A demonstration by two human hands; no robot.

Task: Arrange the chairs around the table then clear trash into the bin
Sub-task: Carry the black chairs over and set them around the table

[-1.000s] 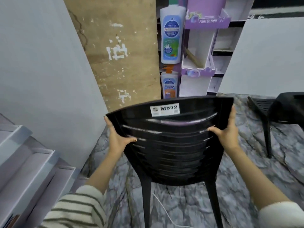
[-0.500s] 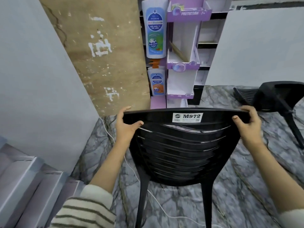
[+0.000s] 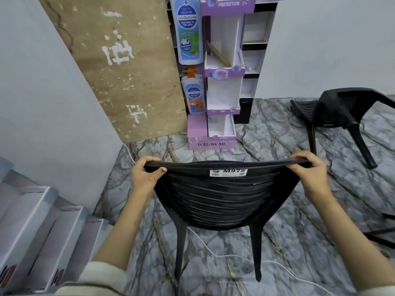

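Note:
A black plastic chair point(image 3: 222, 199) with a white "M972" sticker stands right in front of me, its slatted back facing me. My left hand point(image 3: 145, 176) grips the left end of the backrest's top rim. My right hand point(image 3: 311, 171) grips the right end of the same rim. Two rear legs reach down to the marble-patterned floor. A second black chair point(image 3: 342, 110) stands at the right, a short way off. No table, trash or bin is in view.
A purple cardboard display stand point(image 3: 222, 86) with printed bottle graphics stands ahead by the wall, beside a leaning brown board point(image 3: 119, 67). White boxes point(image 3: 36, 236) are stacked at the lower left. A white cable point(image 3: 245, 258) runs across the floor under the chair.
The chair has dropped lower in view and come nearer the upright. Both hands slid from the sides of the backrest up to its top rim.

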